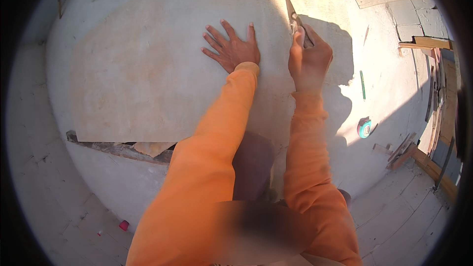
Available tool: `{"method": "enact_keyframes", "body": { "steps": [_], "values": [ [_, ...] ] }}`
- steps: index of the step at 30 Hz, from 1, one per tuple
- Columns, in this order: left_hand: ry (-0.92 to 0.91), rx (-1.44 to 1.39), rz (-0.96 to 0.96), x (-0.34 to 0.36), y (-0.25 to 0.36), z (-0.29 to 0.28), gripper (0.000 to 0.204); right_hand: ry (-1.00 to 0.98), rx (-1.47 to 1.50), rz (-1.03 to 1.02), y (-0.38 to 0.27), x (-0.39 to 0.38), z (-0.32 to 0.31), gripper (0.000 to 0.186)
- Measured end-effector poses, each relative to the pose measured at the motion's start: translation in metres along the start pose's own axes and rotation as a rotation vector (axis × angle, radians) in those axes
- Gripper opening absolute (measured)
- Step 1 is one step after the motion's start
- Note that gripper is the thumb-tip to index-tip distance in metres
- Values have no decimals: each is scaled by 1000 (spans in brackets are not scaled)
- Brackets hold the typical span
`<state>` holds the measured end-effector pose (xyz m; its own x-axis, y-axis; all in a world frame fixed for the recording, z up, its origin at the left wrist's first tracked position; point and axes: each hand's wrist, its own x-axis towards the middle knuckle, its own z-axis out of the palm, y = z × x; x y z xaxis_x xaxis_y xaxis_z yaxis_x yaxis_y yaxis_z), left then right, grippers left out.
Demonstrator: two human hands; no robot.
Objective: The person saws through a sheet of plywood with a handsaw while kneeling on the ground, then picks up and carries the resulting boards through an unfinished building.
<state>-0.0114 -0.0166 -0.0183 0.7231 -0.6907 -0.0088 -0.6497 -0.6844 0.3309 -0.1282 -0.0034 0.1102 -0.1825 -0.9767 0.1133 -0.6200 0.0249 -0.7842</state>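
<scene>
Direct light covers the upper right, nearing glare; left and lower areas lie in shade. A hard-edged shadow (341,49) lies beside the right hand (310,61). Fisheye distortion bends the periphery; corners are black; bottom centre is blurred.

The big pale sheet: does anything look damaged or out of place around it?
Yes: a jagged brown scrap shows by the near edge of the sheet, odd beside that straight border. A small red object also lies stray at lower left; I cannot tell what it is.
</scene>
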Motion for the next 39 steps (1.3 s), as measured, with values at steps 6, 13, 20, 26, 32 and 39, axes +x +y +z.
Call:
{"method": "enact_keyframes", "body": {
  "steps": [6, 13, 20, 26, 32, 39],
  "values": [
    [45, 21, -13, 8, -30, 0, 83, 82, 67, 77, -13, -158, -59, 29],
    [34, -43, 39, -2, -4, 2, 82, 135, 57, -21, 13, -53, -12, 29],
    [30, 13, -4, 11, -39, 0, 80, 65, 44, 75, -20, -157, -54, 30],
    [11, -17, 34, 1, -13, -1, 79, 145, -19, -13, 3, -129, -44, 27],
    [20, -12, 34, 5, -21, 0, 80, 34, 96, 46, 7, -66, -14, 26],
    [20, -16, 24, 2, -21, 0, 80, 118, -11, 33, 1, -196, -79, 28]
  ]
}}
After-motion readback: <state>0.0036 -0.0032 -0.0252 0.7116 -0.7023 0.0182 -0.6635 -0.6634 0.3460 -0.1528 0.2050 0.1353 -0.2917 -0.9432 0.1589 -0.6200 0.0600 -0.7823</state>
